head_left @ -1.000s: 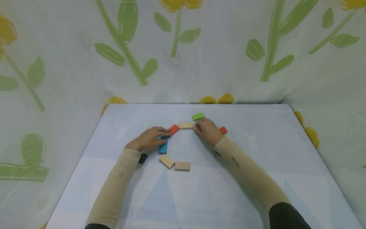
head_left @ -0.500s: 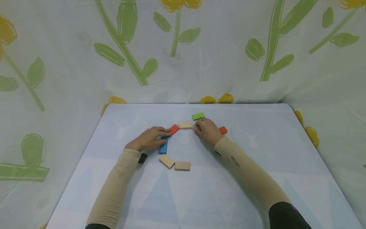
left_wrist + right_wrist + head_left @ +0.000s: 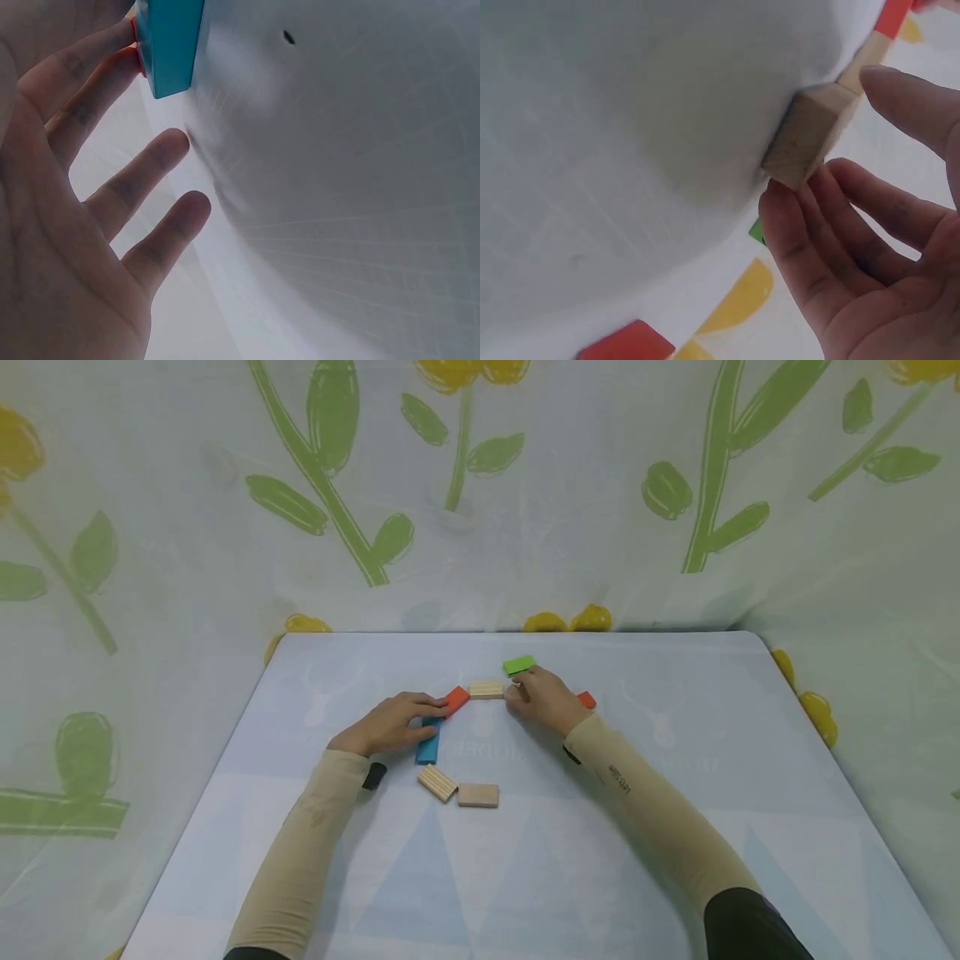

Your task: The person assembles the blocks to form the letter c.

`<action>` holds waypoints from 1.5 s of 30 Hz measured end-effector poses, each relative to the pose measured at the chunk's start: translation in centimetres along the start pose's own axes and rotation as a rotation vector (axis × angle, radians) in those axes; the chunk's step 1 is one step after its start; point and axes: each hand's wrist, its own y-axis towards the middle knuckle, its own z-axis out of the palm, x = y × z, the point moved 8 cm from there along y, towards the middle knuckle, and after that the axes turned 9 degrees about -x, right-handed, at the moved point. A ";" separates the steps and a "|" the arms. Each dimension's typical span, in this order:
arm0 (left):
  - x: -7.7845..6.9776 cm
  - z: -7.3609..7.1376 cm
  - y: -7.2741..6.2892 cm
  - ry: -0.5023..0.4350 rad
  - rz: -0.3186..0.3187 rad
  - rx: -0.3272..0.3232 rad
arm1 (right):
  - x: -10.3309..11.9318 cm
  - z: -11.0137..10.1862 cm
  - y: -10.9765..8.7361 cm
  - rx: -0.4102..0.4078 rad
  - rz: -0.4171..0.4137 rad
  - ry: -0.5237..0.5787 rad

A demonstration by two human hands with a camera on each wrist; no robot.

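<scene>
My left hand [image 3: 397, 720] lies over a red block [image 3: 457, 700] and a blue block [image 3: 428, 748], fingertips at the red one and thumb over the blue. In the left wrist view its fingers [image 3: 155, 180] are spread and extended below the blue block's end. My right hand [image 3: 550, 702] holds a plain wooden block [image 3: 801, 139] by its ends, thumb near one and fingers curled at the other. That block adjoins a ridged wooden block [image 3: 487, 690], which runs on to the red block. Beyond the right fingertips lies a green block [image 3: 520, 665].
A ridged wooden block [image 3: 437, 782] and a smooth wooden block [image 3: 478, 795] lie near the blue block's lower end. Another red block [image 3: 587, 699] sits right of my right hand. All rest on a pale patterned table [image 3: 675, 735]; a flowered curtain [image 3: 570, 527] hangs behind it.
My right hand has shifted very slightly, covering more of the red block beside it. The left hand and the other blocks stay where they were.
</scene>
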 end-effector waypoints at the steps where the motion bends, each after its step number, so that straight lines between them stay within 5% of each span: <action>1: 0.0 0.0 0.0 -0.001 0.002 0.000 | -0.1 -0.2 0.0 -0.001 0.008 0.007; 10: -0.1 0.1 0.1 0.000 0.001 -0.006 | -1.5 -2.4 -0.1 -0.035 0.059 0.057; 23: -0.1 0.2 0.1 0.008 0.012 0.002 | -1.8 -5.7 0.7 -0.234 -0.168 0.057; 31: 0.3 0.4 0.2 0.010 -0.007 0.013 | -1.9 -5.9 2.5 -0.188 -0.193 0.050; 45: 0.4 0.2 0.1 0.011 -0.006 0.008 | -1.7 -3.3 5.1 -0.026 -0.156 0.042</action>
